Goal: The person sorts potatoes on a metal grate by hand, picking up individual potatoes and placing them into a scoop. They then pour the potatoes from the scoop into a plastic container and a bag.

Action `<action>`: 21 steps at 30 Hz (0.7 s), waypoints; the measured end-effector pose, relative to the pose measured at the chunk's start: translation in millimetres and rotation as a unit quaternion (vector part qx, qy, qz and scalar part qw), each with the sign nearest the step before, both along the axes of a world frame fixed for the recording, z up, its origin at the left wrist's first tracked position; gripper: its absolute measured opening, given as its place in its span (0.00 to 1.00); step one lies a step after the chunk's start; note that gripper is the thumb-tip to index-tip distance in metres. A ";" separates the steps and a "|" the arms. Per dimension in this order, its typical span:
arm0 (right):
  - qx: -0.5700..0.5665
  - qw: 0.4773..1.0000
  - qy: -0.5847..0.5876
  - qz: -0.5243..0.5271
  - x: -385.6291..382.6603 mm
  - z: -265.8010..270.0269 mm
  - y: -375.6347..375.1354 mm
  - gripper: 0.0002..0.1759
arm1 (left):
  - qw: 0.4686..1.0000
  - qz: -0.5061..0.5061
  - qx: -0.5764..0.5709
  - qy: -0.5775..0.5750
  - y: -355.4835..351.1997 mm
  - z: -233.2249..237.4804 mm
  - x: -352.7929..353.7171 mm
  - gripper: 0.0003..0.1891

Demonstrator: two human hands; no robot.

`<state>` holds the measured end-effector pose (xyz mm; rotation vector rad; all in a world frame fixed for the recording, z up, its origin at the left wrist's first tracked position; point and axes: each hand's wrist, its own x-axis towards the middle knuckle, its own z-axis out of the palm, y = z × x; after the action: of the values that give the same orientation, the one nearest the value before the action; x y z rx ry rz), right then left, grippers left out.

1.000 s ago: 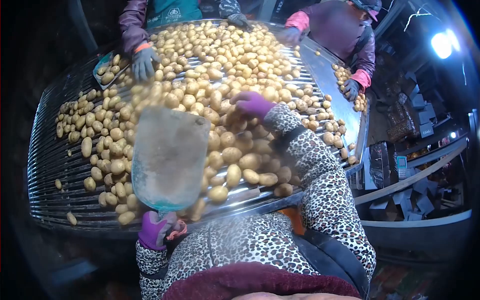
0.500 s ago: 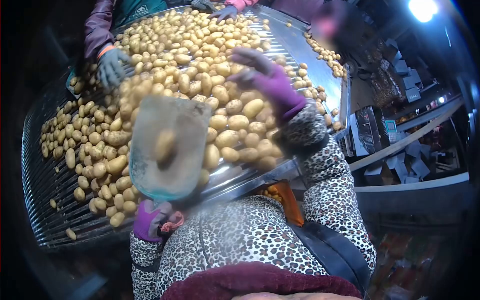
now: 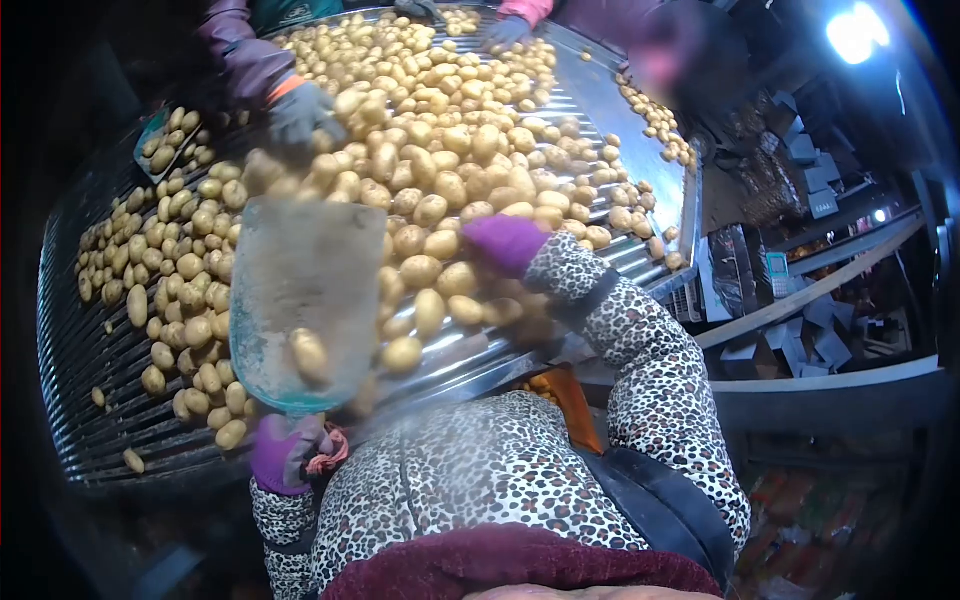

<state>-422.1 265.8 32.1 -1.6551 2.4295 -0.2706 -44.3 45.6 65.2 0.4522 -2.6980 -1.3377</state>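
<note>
My left hand [image 3: 290, 452], in a purple and grey glove, is closed around the handle of a wide scoop [image 3: 300, 270] with a dusty, scuffed pan and teal edges. One potato [image 3: 309, 355] lies in the pan near the handle end. The scoop's far edge meets the heap of potatoes [image 3: 440, 180]. To the right of the scoop, my right hand [image 3: 507, 245], in a purple glove, is low over the potatoes. Its fingers are hidden under the back of the hand, so whether they hold anything does not show. Potatoes close to it are blurred.
Metal rollers [image 3: 90, 400] carry the potatoes, with a metal side panel [image 3: 630, 110] at right. Across the table are a co-worker's grey-gloved hand [image 3: 303, 112] and another gloved hand [image 3: 507, 33]. A second scoop [image 3: 155, 145] holding potatoes lies at left.
My right hand has dropped lower and nearer to me; its spread fingers are now out of sight. The scoop has shifted slightly left, and its potato sits closer to the handle.
</note>
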 end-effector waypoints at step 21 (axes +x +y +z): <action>-0.218 0.699 -0.601 -0.321 18.5 29.5 32.6 0.24 | 0.997 -0.008 0.067 -0.035 6.6 -0.6 5.2 0.08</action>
<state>-403.6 298.5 61.6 -0.2351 1.7024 -1.5317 -39.1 52.2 64.6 0.5001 -2.6815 -1.5414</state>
